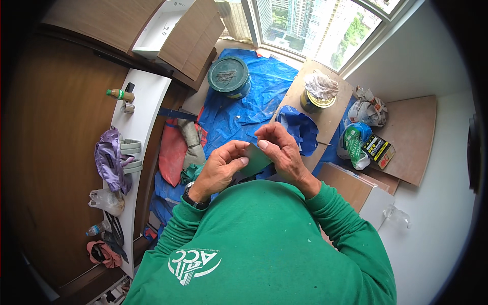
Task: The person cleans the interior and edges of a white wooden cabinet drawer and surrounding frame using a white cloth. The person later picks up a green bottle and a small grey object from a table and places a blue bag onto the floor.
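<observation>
In front of my chest I hold a small flat green sheet (257,161), possibly sandpaper. My left hand (219,170) has it pinched between thumb and fingers at its left edge. My right hand (287,156) is closed at the sheet's upper right edge, the thumb against it and the fingers curled above; part of that grip is hidden. A dark watch (196,199) is on my left wrist. Just beyond my hands lies a blue plastic tarp (264,81), and a blue bag (300,129) stands open past my right hand.
A lidded green bucket (230,79) stands on the tarp. A cloth-topped pail (316,99) rests on a board by the window. Plastic bags (354,145) and a black-yellow box (378,151) lie at right. At left, a white shelf (152,96) carries a bottle (120,95) and a purple bag (109,157).
</observation>
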A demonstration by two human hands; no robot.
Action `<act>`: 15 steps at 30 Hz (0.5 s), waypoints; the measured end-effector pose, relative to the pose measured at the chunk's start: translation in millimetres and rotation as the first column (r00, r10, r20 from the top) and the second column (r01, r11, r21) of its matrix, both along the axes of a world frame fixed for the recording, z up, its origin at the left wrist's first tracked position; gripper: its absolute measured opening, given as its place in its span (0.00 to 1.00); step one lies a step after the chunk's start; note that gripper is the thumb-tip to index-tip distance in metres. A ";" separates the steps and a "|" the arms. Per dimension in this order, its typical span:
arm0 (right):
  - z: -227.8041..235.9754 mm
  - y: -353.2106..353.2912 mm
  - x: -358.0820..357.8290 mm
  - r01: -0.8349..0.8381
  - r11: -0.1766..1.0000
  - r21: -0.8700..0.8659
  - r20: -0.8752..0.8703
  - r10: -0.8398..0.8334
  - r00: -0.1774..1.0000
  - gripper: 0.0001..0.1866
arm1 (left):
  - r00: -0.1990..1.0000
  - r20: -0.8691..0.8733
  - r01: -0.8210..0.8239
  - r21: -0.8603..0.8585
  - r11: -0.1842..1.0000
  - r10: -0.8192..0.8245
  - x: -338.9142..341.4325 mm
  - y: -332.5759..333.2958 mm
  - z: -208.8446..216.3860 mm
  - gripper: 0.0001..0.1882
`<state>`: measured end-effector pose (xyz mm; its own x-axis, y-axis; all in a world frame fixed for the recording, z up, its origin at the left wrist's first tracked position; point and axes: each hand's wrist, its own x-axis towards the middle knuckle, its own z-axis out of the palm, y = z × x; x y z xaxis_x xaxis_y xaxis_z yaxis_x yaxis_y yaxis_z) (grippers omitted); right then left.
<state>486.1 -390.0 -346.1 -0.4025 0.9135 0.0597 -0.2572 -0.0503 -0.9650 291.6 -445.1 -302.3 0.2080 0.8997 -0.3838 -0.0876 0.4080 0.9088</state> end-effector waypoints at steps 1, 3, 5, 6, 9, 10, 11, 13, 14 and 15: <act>0.6 4.1 1.1 0.005 0.998 0.069 -0.006 -0.005 1.000 0.12 | 1.000 -0.008 -0.024 -0.004 1.000 0.024 -5.6 1.6 0.0 0.14; 5.8 10.9 0.9 0.021 0.985 0.170 -0.002 -0.021 1.000 0.15 | 0.991 -0.024 -0.130 0.015 0.991 0.130 -7.3 -0.1 2.6 0.13; 5.8 16.9 2.3 0.001 0.976 0.219 -0.001 -0.001 1.000 0.15 | 0.988 0.063 -0.139 -0.010 0.990 0.140 -13.5 -0.3 13.4 0.12; 5.4 19.6 2.3 -0.008 0.970 0.243 -0.001 0.009 1.000 0.16 | 0.984 0.106 -0.144 -0.023 0.989 0.146 -15.5 -0.1 19.3 0.13; 1.6 25.6 -3.8 -0.033 0.969 0.243 -0.041 0.044 0.998 0.17 | 0.981 -0.086 -0.175 -0.017 0.984 0.173 0.7 -2.3 42.7 0.09; 3.5 26.7 -7.1 -0.041 0.971 0.234 -0.041 0.052 0.998 0.17 | 0.978 -0.139 -0.160 -0.020 0.987 0.156 2.6 -3.5 47.1 0.10; 5.9 27.3 -10.3 -0.048 0.973 0.225 -0.041 0.058 0.997 0.17 | 0.966 -0.179 -0.189 -0.003 0.982 0.185 8.0 -5.8 50.7 0.14; 9.0 27.0 -15.9 -0.052 0.975 0.217 -0.045 0.064 0.997 0.18 | 0.947 -0.244 -0.193 0.082 0.978 0.207 16.0 -10.1 59.6 0.17; 10.3 25.4 -18.3 -0.050 0.974 0.219 -0.050 0.062 0.997 0.19 | 0.935 -0.278 -0.190 0.124 0.974 0.218 20.2 -10.3 64.9 0.20; 11.4 24.6 -20.4 -0.047 0.974 0.220 -0.054 0.060 0.997 0.20 | 0.941 -0.258 -0.190 0.140 0.972 0.221 24.4 -9.1 70.9 0.27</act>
